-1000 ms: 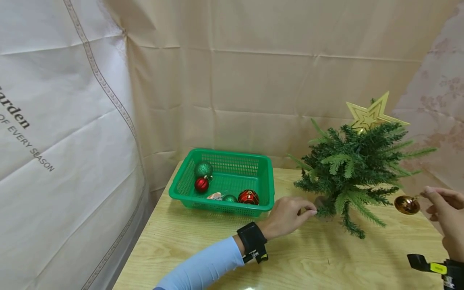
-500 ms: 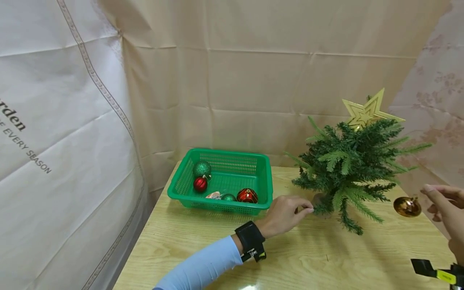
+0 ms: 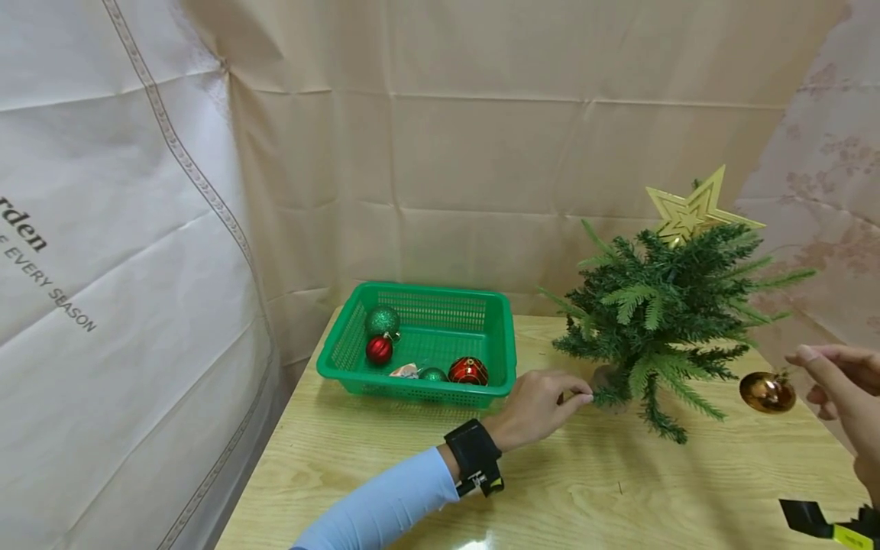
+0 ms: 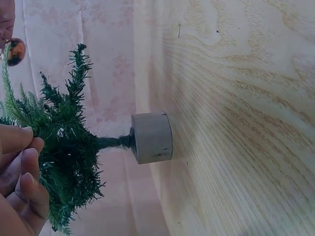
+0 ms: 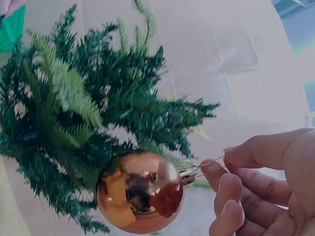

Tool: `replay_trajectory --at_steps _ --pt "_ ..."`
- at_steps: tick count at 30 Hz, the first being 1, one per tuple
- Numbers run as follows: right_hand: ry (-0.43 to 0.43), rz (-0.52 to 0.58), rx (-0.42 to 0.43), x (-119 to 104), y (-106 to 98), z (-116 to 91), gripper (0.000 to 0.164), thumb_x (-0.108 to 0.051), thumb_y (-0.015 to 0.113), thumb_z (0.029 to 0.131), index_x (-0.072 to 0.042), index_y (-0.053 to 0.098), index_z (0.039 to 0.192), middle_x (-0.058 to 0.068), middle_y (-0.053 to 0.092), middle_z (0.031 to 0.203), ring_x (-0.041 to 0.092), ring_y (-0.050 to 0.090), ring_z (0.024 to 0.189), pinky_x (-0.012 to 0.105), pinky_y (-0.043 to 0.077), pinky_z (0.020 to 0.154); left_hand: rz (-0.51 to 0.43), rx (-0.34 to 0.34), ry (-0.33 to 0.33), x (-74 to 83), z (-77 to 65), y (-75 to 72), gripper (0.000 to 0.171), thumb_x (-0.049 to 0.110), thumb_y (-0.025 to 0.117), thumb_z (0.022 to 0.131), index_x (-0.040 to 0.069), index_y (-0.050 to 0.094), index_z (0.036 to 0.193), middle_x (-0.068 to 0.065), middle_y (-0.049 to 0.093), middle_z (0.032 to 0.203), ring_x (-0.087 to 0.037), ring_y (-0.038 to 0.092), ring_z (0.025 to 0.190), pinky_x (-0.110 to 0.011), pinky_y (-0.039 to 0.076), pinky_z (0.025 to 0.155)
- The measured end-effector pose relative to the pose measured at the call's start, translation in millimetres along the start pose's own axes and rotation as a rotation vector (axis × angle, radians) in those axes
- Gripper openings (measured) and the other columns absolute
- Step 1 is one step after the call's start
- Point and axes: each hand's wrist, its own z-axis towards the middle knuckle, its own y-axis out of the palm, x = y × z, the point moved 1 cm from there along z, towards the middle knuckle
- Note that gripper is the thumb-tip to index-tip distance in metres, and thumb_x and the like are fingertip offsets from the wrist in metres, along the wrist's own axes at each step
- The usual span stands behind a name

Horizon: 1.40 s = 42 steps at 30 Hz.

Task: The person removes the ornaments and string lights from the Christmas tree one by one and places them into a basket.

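Observation:
A small artificial Christmas tree (image 3: 667, 305) stands at the table's right, a gold star (image 3: 687, 218) on top. In the left wrist view its round grey base (image 4: 151, 138) sits on the wood. My left hand (image 3: 539, 409) pinches the tip of a low branch (image 3: 608, 395) between thumb and forefinger. To the right of the tree, my right hand (image 3: 849, 393) holds a shiny copper bauble (image 3: 766, 393) up by its thin gold thread. In the right wrist view the thread runs from the ball's metal cap (image 5: 187, 177) to the thumb and forefinger, and the ball overlaps the outer branches.
A green plastic basket (image 3: 505, 359) stands left of the tree near the back edge. Inside lie a green glitter ball (image 3: 382, 321), a small red ball (image 3: 380, 350), a larger red ball (image 3: 468, 371) and other ornaments. Cloth sheets (image 3: 481, 153) hang behind the wooden table (image 3: 550, 489).
The head view has shifted slightly. My right hand has brought the bauble a little closer to the tree over the last half second. My left hand keeps its pinch on the branch.

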Motion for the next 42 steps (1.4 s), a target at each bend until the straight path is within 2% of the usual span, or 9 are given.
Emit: replay_trajectory --at_steps 2,5,9,15,19,27,29,34,42 --pt "0.006 0.025 -0.001 -24 3 -5 0.035 -0.001 0.058 0.104 -0.034 0.066 0.107 -0.031 0.064 0.09 -0.002 0.049 0.059 0.015 0.036 0.051 -0.004 -0.002 -0.003 -0.1 -0.2 0.0 0.014 0.024 0.069 0.102 0.016 0.079 0.108 0.006 0.075 0.095 0.009 0.05 0.065 -0.007 0.033 0.057" --pt "0.008 0.05 -0.012 -43 6 -8 0.037 0.001 0.058 0.103 -0.035 0.067 0.103 -0.032 0.065 0.087 -0.002 0.049 0.056 0.015 0.036 0.049 -0.003 -0.003 -0.007 -0.3 -0.6 0.4 0.014 0.024 0.068 0.102 0.017 0.079 0.108 0.007 0.075 0.096 0.008 0.053 0.068 -0.007 0.034 0.059" --pt "-0.002 0.104 -0.057 -50 7 -9 0.035 0.004 0.058 0.103 -0.029 0.071 0.104 -0.029 0.069 0.089 0.0 0.052 0.054 0.017 0.037 0.046 0.001 -0.004 -0.013 -0.4 -1.4 1.1 0.015 0.026 0.067 0.103 0.018 0.079 0.108 0.008 0.075 0.097 0.01 0.053 0.071 -0.005 0.035 0.059" --pt "-0.043 0.158 -0.128 -52 11 -12 0.029 0.008 0.058 0.101 -0.015 0.074 0.107 -0.023 0.072 0.094 0.004 0.052 0.056 0.023 0.036 0.046 -0.007 0.002 -0.011 0.0 -2.0 0.4 0.015 0.026 0.067 0.103 0.019 0.078 0.108 0.009 0.074 0.095 0.011 0.043 0.063 -0.007 0.033 0.056" --pt "-0.024 0.191 -0.185 -59 15 -15 0.026 0.006 0.058 0.102 -0.012 0.074 0.109 -0.02 0.073 0.096 0.006 0.051 0.057 0.025 0.036 0.047 -0.02 0.005 -0.008 0.0 -1.5 0.2 0.015 0.025 0.067 0.103 0.017 0.078 0.109 0.008 0.074 0.095 0.01 0.042 0.061 -0.007 0.033 0.056" --pt "-0.032 0.11 -0.218 -66 22 -23 0.021 0.002 0.06 0.103 -0.009 0.07 0.117 -0.017 0.07 0.093 0.009 0.05 0.062 0.028 0.036 0.053 -0.01 0.01 -0.003 0.4 -0.8 -1.4 0.016 0.025 0.067 0.103 0.016 0.079 0.109 0.008 0.074 0.096 0.009 0.042 0.06 -0.008 0.032 0.056" --pt "-0.016 0.051 -0.22 -69 24 -25 0.019 -0.004 0.061 0.104 -0.013 0.069 0.118 -0.017 0.067 0.089 0.01 0.05 0.063 0.028 0.036 0.054 -0.012 0.01 -0.005 0.7 -0.7 -1.5 0.016 0.025 0.067 0.103 0.017 0.079 0.109 0.009 0.074 0.096 0.009 0.041 0.06 -0.008 0.032 0.056" --pt "0.02 0.018 -0.236 -79 28 -29 0.015 -0.009 0.063 0.104 -0.019 0.07 0.114 -0.018 0.067 0.085 0.011 0.049 0.062 0.028 0.035 0.054 -0.013 0.011 0.001 0.4 -0.3 -1.3 0.015 0.024 0.067 0.103 0.017 0.078 0.11 0.009 0.074 0.097 0.009 0.041 0.06 -0.008 0.032 0.055" --pt "-0.022 0.004 -0.276 -88 33 -35 0.016 -0.006 0.063 0.103 -0.007 0.069 0.118 -0.015 0.067 0.093 0.012 0.049 0.065 0.029 0.036 0.055 -0.004 0.008 0.008 0.7 -0.7 -0.9 0.015 0.025 0.067 0.103 0.018 0.078 0.11 0.009 0.074 0.097 0.01 0.043 0.062 -0.007 0.033 0.057"
